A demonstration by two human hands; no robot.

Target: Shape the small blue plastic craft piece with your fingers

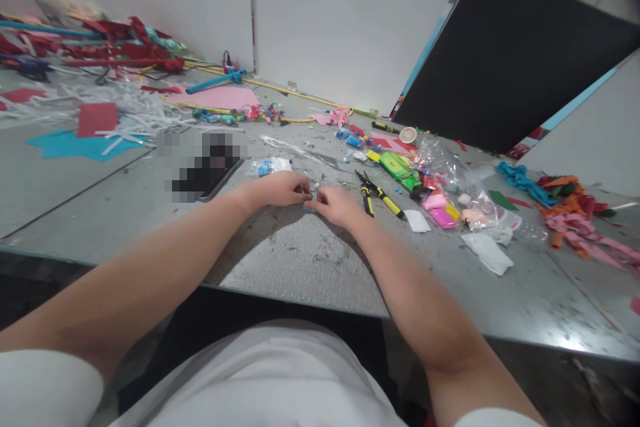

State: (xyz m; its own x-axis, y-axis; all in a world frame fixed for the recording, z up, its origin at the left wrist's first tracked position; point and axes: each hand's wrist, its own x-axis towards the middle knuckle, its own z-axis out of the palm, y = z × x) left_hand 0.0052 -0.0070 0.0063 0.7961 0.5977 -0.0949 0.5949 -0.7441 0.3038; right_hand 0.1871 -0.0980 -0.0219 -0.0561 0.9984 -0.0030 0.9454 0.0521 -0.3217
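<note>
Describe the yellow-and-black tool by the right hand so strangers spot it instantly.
On the grey table, find the person's right hand. Right of it lies a hand tool. Two spread yellow-and-black handles and dark blades set it apart from the green packet and white paper nearby.

Left forearm [195,240] and right forearm [400,263] angled up from the lower corners to mid-frame, where left hand [287,188] and right hand [339,205] converged, fingers [302,196] curled close together.

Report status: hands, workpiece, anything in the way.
Left hand and right hand close together, fingers bent. Bluish bit at right fingertips, too small to identify. Pliers lying open to the right, clear of both hands.
</note>
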